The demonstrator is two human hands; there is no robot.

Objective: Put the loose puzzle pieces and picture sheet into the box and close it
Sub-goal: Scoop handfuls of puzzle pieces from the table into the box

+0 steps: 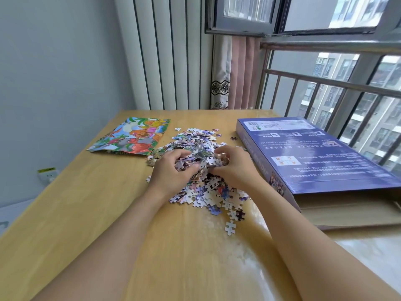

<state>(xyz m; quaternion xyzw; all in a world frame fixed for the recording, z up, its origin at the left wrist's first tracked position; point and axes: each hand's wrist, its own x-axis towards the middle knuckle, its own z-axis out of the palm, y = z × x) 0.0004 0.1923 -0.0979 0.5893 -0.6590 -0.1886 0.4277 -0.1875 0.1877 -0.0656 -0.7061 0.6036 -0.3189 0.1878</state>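
Note:
A heap of loose puzzle pieces [201, 192] lies in the middle of the wooden table [86, 213]. My left hand [171, 170] and my right hand [234, 168] sit on top of the heap, fingers curled round a bunch of pieces held between them. The colourful picture sheet [132, 135] lies flat at the far left of the table. The blue puzzle box [314, 157] lies on the right with its printed back up, its brown flap [347, 213] open toward me.
A few stray pieces [231, 227] lie near the heap's front edge and behind it. A window with metal railing [325, 88] runs along the right. A curtain [234, 72] hangs behind the table. A wall socket [48, 173] is low on the left.

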